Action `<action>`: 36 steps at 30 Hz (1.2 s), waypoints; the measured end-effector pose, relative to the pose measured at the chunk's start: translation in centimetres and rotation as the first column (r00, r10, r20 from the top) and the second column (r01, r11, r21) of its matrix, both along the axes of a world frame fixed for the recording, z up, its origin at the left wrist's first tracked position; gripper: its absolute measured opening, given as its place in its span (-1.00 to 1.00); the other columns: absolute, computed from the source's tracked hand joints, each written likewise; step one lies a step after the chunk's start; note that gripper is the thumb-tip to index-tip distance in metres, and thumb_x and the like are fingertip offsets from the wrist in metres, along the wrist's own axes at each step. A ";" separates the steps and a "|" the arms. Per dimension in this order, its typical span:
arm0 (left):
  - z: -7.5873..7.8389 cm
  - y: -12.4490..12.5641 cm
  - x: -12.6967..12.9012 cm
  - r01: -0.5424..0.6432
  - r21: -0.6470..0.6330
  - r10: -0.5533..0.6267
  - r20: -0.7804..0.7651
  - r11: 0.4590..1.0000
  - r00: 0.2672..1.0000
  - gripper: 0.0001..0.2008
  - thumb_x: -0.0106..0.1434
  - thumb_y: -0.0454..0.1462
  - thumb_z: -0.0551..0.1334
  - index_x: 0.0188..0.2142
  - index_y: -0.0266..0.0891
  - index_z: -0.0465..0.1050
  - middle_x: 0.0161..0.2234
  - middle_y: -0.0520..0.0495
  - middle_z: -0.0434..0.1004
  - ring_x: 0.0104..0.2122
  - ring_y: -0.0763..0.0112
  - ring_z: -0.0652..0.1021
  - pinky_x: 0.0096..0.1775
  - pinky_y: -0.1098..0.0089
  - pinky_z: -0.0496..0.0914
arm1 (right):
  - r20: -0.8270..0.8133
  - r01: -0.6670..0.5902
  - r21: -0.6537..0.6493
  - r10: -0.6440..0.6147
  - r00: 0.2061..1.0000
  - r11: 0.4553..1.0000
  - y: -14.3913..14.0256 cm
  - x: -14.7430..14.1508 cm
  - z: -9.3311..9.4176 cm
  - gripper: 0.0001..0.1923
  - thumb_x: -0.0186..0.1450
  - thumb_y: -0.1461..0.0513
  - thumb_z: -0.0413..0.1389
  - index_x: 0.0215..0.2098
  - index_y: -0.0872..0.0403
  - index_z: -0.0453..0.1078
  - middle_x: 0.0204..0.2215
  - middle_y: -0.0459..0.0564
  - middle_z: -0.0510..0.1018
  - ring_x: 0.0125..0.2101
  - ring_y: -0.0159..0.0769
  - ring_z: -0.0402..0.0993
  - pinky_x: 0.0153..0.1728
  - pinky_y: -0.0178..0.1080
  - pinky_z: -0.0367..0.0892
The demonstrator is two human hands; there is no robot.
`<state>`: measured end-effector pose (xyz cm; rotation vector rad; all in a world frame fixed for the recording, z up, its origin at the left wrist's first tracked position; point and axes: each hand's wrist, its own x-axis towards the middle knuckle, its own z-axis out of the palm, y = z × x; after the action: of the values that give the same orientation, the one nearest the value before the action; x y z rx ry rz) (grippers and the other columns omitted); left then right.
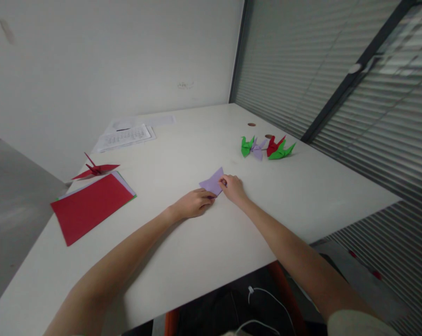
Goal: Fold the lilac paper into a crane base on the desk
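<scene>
At the frame's centre, a small folded lilac paper lies flat on a white table, a pointed corner aimed toward the upper right. The left hand presses fingertips onto its lower edge; the right hand pinches its right side. Right of centre sit 4 folded cranes.
</scene>
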<state>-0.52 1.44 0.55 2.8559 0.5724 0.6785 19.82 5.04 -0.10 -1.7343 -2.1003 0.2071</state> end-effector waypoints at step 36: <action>0.7 -0.5 -0.2 0.061 0.115 -0.047 -0.116 0.992 0.992 -0.76 0.37 -0.37 0.02 -0.21 -0.34 0.46 -0.01 -0.30 0.50 -0.03 0.24 0.51 0.00 0.21 0.43 | -0.001 0.011 -0.004 -0.011 1.000 1.000 0.2 0.0 -0.1 -0.85 0.32 0.22 0.06 -0.22 0.03 0.46 -0.28 -0.01 0.58 -0.24 -0.23 0.40 -0.21 -0.24 0.16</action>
<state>-0.75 0.90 1.28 3.0239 0.4832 0.5629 19.81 5.24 -0.23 -1.7469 -2.0908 0.2093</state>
